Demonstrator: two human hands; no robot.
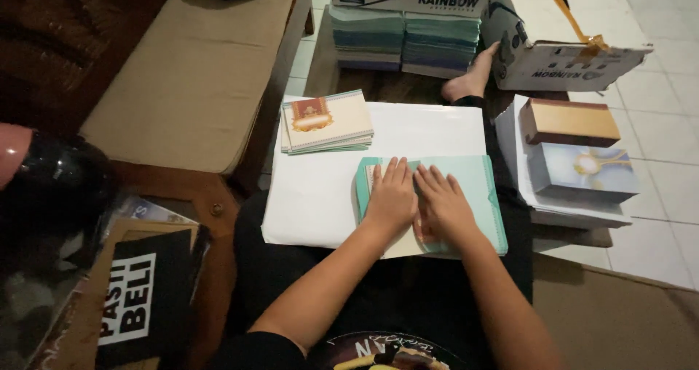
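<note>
Teal paper [477,188], a folded sheet or small stack of such sheets, lay on a large white sheet [313,203] spread across the person's lap, near its right edge. Both hands rested flat on it side by side: the left hand [392,199] and the right hand [444,206] each had the fingers stretched out and close together, palms down, pinching nothing. The step in hand looked like pressing or creasing the teal paper, or squaring it up; which of these could not be told. The next move would likely call for an even push along the fold while the white sheet stayed put. A stack of cream cards [326,122] with an orange emblem sat well apart at the upper left of the white sheet. To the right lay a brown box [570,121] and a blue card pack [582,172], and beyond them stacks of teal sheets [406,41] beneath cardboard cartons [553,53].
</note>
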